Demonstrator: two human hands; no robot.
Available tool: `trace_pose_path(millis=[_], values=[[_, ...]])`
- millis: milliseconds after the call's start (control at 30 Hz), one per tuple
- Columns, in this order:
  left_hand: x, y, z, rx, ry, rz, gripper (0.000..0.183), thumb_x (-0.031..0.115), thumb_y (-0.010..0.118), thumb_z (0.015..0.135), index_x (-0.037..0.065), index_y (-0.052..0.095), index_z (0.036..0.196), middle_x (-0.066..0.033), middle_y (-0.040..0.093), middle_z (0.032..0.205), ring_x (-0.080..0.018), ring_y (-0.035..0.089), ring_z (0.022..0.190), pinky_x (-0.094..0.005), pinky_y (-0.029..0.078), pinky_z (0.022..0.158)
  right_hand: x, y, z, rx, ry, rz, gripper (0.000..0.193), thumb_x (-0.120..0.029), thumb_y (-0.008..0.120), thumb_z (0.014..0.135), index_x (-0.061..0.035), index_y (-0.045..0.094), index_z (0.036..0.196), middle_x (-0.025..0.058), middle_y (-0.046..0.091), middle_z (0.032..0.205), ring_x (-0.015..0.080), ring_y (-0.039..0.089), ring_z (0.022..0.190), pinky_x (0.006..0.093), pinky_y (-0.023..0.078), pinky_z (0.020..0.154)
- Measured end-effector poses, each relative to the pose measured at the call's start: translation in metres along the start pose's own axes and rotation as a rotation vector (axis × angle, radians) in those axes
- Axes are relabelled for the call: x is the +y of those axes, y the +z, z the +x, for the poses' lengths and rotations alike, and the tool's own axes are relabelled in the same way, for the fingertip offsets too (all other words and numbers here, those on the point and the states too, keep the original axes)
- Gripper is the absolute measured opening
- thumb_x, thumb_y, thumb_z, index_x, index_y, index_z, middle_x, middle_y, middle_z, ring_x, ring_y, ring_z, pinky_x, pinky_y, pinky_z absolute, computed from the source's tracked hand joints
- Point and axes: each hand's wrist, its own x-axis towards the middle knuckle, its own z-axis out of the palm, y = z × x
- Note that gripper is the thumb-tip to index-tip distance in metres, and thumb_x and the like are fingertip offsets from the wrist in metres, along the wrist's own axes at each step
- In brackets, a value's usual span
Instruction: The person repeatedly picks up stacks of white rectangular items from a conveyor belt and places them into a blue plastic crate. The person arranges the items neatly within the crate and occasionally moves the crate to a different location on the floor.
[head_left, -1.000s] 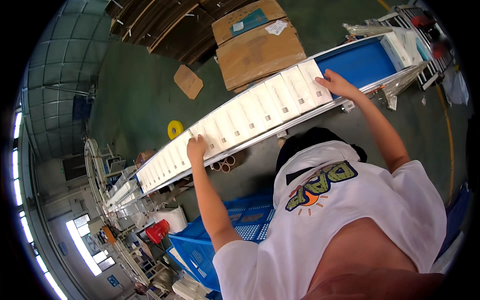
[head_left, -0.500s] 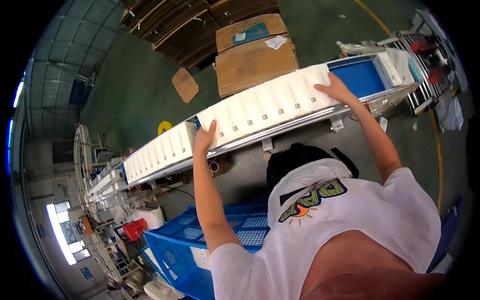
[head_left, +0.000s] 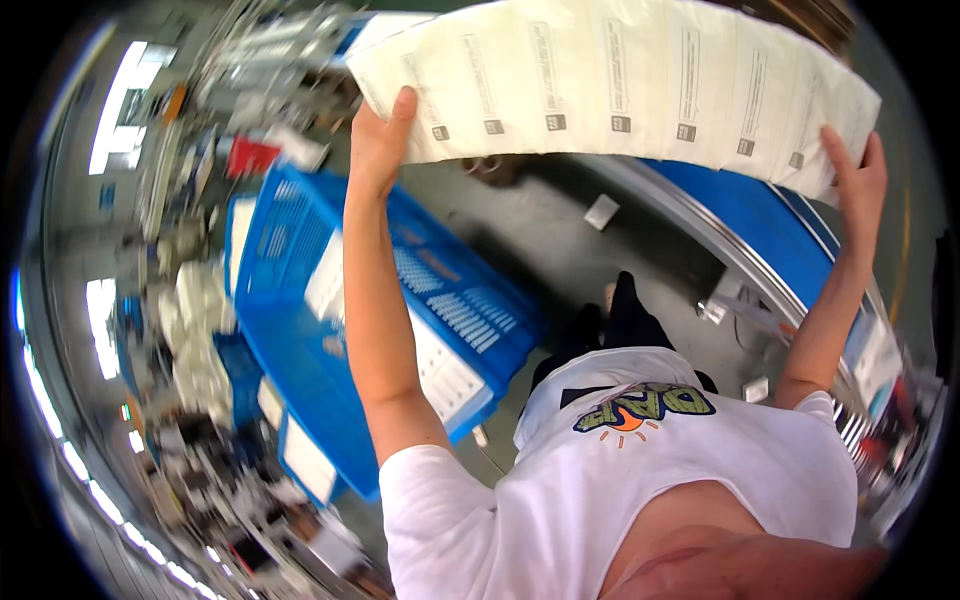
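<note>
A row of several white soft packets [head_left: 585, 85], each with a dark square mark and a column of fine print, is held up in front of me, squeezed together end to end. My left hand [head_left: 378, 145] presses on the row's left end, thumb on the near face. At the right end my right hand [head_left: 858, 185] grips the last packet, its thumb showing on the near face. The row hangs in the air, bowed upward in the picture, above the floor and partly across the conveyor's blue belt [head_left: 740, 210].
To the left on the floor stands a large blue plastic crate [head_left: 285, 335] with slotted walls, containing white packets [head_left: 440, 372]. Beyond it lie white bagged bundles [head_left: 195, 340] and a red container [head_left: 250, 157]. The conveyor's metal side rail [head_left: 690, 225] runs along the right.
The row of packets has been lifted off the conveyor by both hands. My view and body have turned left, bringing the blue crate closer to the middle.
</note>
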Motion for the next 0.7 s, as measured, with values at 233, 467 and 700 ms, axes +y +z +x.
trace_pose_path(millis=[233,467,700], values=[[-0.061,-0.197,-0.198,0.567,-0.138,-0.171,0.046,0.030,0.047,0.094,-0.004,0.041,0.125,-0.0147,0.054,0.118,-0.0231,0.057,0.100,-0.0336,0.048,0.084,-0.154,0.164,-0.042,-0.548,-0.442,0.111,0.048,-0.039,0.069,0.077,-0.0018,0.057,0.106,0.0154,0.064,0.095,0.0208,0.065,0.083,0.0284,0.051,0.064],[-0.174,-0.315,-0.387,0.762,-0.286,-0.354,0.059,0.040,0.041,0.094,-0.004,0.031,0.132,-0.0165,0.045,0.129,-0.0273,0.049,0.115,-0.0381,0.043,0.094,-0.319,0.314,-0.188,-0.691,-1.064,0.147,0.047,-0.039,0.063,0.074,0.0044,0.053,0.087,0.0242,0.058,0.089,0.0391,0.058,0.082,0.0421,0.046,0.074],[-0.356,-0.349,-0.460,0.729,-0.418,-1.142,0.052,0.030,0.048,0.092,0.001,0.035,0.133,-0.0138,0.043,0.133,-0.0324,0.044,0.119,-0.0452,0.039,0.098,-0.360,0.460,-0.328,-0.851,-1.134,-0.151,0.047,-0.039,0.064,0.073,0.0005,0.056,0.097,0.0188,0.060,0.093,0.0335,0.060,0.086,0.0406,0.048,0.076]])
